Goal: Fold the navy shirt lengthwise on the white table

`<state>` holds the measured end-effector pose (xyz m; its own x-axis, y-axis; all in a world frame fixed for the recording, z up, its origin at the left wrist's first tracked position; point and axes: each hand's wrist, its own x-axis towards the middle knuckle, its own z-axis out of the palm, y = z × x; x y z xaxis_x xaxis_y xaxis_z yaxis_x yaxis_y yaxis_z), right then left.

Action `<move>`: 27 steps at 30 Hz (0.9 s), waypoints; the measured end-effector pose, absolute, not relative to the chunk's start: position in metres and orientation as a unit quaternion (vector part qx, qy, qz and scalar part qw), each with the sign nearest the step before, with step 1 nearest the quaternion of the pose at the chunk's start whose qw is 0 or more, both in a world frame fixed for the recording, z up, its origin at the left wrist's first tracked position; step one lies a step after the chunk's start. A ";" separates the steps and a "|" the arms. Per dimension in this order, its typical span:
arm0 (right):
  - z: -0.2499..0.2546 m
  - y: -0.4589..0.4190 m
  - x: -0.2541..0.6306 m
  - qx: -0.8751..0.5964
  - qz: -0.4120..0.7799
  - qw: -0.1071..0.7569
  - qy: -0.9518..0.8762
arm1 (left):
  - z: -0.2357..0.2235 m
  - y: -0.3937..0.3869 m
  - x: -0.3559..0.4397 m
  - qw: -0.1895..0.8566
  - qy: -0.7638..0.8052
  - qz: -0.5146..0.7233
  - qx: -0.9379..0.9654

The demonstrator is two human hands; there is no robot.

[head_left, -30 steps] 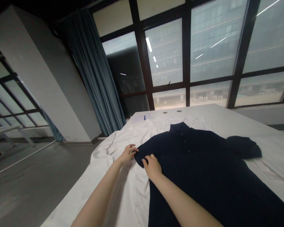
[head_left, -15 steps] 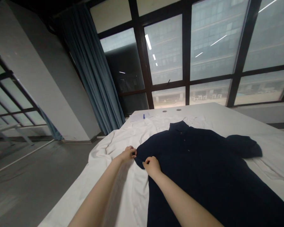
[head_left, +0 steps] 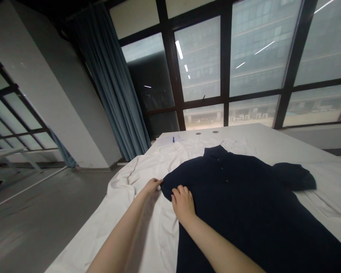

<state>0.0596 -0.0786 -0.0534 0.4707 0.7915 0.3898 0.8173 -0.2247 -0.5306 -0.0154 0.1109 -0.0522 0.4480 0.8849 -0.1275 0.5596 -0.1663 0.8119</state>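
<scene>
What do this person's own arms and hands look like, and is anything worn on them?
Both arms are bare as far as the view shows. The left hand and the right hand wear no gloves, and no sleeve, watch or bracelet shows on either forearm.

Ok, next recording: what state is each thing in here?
left hand, fingers at the shirt's edge
right hand, resting on the shirt
navy shirt, spread flat, buttons up, far sleeve bunched
white sheet, rumpled
blue curtain, hanging, gathered
blue pen, lying down
</scene>
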 end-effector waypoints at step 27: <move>0.005 -0.128 0.187 -0.530 0.461 0.681 -0.208 | 0.016 -0.101 0.089 0.047 0.256 0.156 0.953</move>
